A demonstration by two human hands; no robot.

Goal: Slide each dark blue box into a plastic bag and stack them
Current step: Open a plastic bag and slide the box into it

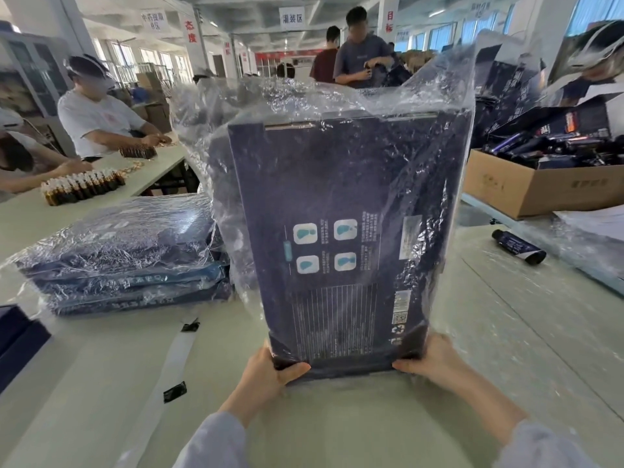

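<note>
Both hands grip the upright dark blue box [341,238] at its near corners: left hand [270,373], right hand [434,361]; crinkled plastic bag [388,99] sheathes it.

Left hand [270,369] and right hand [435,361] grip dark blue box [337,184], seemingly bagged.

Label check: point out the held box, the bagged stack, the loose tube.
dark blue box [337,197]: head view, printed face.
bagged stack [135,231]: head view, top box's wrap.
tube [516,246]: head view, middle of its body.
</note>
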